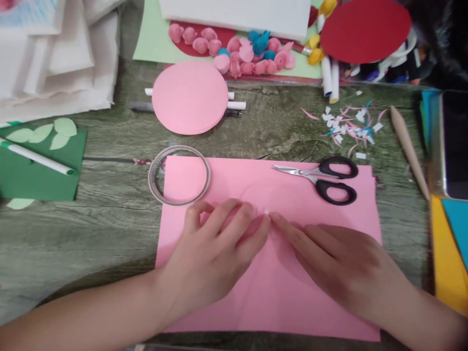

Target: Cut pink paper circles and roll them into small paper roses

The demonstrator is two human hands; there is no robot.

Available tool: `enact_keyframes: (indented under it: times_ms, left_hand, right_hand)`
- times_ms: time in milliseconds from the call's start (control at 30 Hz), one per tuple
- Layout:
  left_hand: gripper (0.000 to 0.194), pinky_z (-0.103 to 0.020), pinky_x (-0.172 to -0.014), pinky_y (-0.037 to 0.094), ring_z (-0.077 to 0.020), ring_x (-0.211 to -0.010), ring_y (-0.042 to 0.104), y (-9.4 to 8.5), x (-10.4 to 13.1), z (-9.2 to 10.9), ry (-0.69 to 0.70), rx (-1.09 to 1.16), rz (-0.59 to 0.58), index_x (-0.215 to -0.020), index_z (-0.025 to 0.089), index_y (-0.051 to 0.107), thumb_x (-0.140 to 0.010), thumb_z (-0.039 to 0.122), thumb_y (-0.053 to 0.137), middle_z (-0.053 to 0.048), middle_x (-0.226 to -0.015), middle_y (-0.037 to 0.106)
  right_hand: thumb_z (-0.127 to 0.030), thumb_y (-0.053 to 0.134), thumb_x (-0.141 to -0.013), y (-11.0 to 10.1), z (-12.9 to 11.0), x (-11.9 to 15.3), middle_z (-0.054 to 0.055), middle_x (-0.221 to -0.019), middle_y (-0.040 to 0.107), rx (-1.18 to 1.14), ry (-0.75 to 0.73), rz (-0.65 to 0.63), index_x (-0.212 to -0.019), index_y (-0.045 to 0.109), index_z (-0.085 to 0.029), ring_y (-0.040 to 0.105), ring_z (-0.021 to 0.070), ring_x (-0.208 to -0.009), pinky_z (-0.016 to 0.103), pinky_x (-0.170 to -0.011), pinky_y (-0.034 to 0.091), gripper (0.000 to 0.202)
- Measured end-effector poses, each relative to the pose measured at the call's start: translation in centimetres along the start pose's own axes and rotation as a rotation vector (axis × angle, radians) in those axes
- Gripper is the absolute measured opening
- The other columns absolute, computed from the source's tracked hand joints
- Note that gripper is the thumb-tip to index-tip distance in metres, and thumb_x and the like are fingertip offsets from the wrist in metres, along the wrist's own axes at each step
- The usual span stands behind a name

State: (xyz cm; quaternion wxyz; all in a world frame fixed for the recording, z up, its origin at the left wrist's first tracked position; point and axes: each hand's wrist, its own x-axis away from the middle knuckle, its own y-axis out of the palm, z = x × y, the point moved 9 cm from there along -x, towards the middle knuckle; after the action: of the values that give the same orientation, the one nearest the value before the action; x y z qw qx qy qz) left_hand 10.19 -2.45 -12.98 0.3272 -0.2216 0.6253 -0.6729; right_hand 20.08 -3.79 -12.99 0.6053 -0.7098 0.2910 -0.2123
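Note:
A stack of pink paper sheets [314, 302] lies flat, with faint circle outlines on the top sheet. My left hand [212, 248] rests on it with bent fingers spread apart, its thumb tip beside a small white piece [266, 212]. From the right, my right hand [343, 263] reaches to the same piece. Its index finger points forward at the piece and the other fingers are folded; its thumb is hidden. Above the hands lie scissors [310, 173] with black handles. A roll of tape [151, 178] overlaps the sheets' upper left corner.
Pink paper circles [190, 97] sit on pens farther back. Small pink paper rosettes [246, 53] lie beyond. Paper scraps [347, 126] and a wooden stick [409, 151] are at right, near a phone [455, 146]. Green paper [47, 170] with leaf shapes lies left.

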Motion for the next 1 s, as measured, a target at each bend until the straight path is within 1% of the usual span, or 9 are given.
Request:
enact_keyframes:
  times_ms: [167,300,433,567,633,700,833,933,1000]
  left_hand:
    - [0.04,-0.041,-0.072,0.03,-0.0264,-0.104,0.047,0.2,0.1,0.0,0.004,0.042,0.008,-0.121,0.018,0.055,-0.082,0.025,0.056,-0.007,-0.115,0.06]
    - [0.041,-0.042,-0.072,0.03,-0.0262,-0.104,0.047,0.2,-0.1,0.0,-0.008,0.029,-0.003,-0.123,0.018,0.054,-0.085,0.031,0.053,-0.007,-0.113,0.061]
    - [0.042,-0.043,-0.074,0.031,-0.0255,-0.104,0.048,0.2,-0.2,0.2,-0.004,0.001,-0.02,-0.124,0.017,0.053,-0.084,0.027,0.054,-0.007,-0.112,0.061]
    - [0.044,-0.043,-0.075,0.032,-0.0264,-0.107,0.047,0.4,-0.1,0.3,0.004,-0.015,-0.034,-0.125,0.015,0.052,-0.083,0.025,0.055,-0.009,-0.112,0.06]
    - [0.043,-0.043,-0.075,0.032,-0.0265,-0.107,0.047,0.5,-0.1,0.2,0.003,-0.018,-0.038,-0.124,0.015,0.053,-0.082,0.026,0.055,-0.009,-0.11,0.06]
    - [0.041,-0.042,-0.075,0.032,-0.0263,-0.107,0.048,0.4,-0.2,0.1,-0.007,-0.025,-0.034,-0.122,0.017,0.055,-0.082,0.026,0.056,-0.009,-0.108,0.061]
    - [0.034,-0.041,-0.078,0.033,-0.0262,-0.11,0.047,-0.3,-0.5,0.1,-0.014,-0.057,0.024,-0.118,0.019,0.057,-0.084,0.026,0.055,-0.008,-0.107,0.061]
    - [0.028,-0.043,-0.084,0.031,-0.0256,-0.112,0.048,-1.2,-0.5,0.3,-0.01,-0.062,0.114,-0.112,0.019,0.06,-0.087,0.027,0.051,-0.007,-0.107,0.061]
    - [0.026,-0.043,-0.087,0.031,-0.0251,-0.113,0.048,-1.4,-0.3,0.6,0.002,-0.084,0.148,-0.11,0.018,0.061,-0.088,0.027,0.049,-0.008,-0.107,0.062]
  right_hand:
    - [-0.006,0.038,-0.088,0.0,-0.2,-0.3,-0.001,-0.065,0.056,0.023,-0.006,-0.01,-0.128,0.045,-0.005,0.049,0.0127,-0.054,0.029,-0.053,0.035,0.04]
    - [-0.004,0.036,-0.087,0.2,0.0,-0.5,-0.002,-0.064,0.054,0.031,0.009,-0.026,-0.124,0.047,-0.008,0.048,0.0125,-0.052,0.028,-0.053,0.033,0.039]
    - [-0.005,0.037,-0.087,0.3,0.0,-0.5,-0.002,-0.065,0.056,0.008,0.015,-0.04,-0.122,0.046,-0.008,0.05,0.013,-0.053,0.029,-0.052,0.031,0.037]
    - [-0.01,0.042,-0.089,0.2,0.1,-0.7,0.0,-0.068,0.061,0.023,0.034,-0.009,-0.122,0.046,-0.009,0.052,0.0138,-0.053,0.03,-0.052,0.033,0.033]
    - [-0.014,0.043,-0.09,0.2,0.1,-0.7,0.001,-0.07,0.063,0.035,0.043,-0.002,-0.122,0.046,-0.008,0.053,0.0148,-0.055,0.03,-0.053,0.035,0.033]
    - [-0.012,0.044,-0.089,0.3,-0.1,-0.6,0.002,-0.071,0.064,0.046,0.047,-0.003,-0.124,0.045,-0.006,0.055,0.0155,-0.056,0.031,-0.052,0.036,0.035]
    - [-0.006,0.047,-0.082,0.6,-0.4,-0.4,0.002,-0.072,0.065,0.09,0.069,0.002,-0.124,0.045,-0.007,0.056,0.0157,-0.055,0.03,-0.05,0.036,0.042]
    - [-0.003,0.049,-0.078,0.5,-0.7,-0.5,-0.001,-0.062,0.062,0.159,0.113,0.029,-0.119,0.05,-0.007,0.056,0.0146,-0.049,0.029,-0.049,0.036,0.041]
    - [-0.004,0.05,-0.077,0.4,-0.7,-0.7,-0.002,-0.059,0.062,0.197,0.165,0.038,-0.116,0.054,-0.008,0.057,0.0136,-0.048,0.028,-0.048,0.035,0.039]
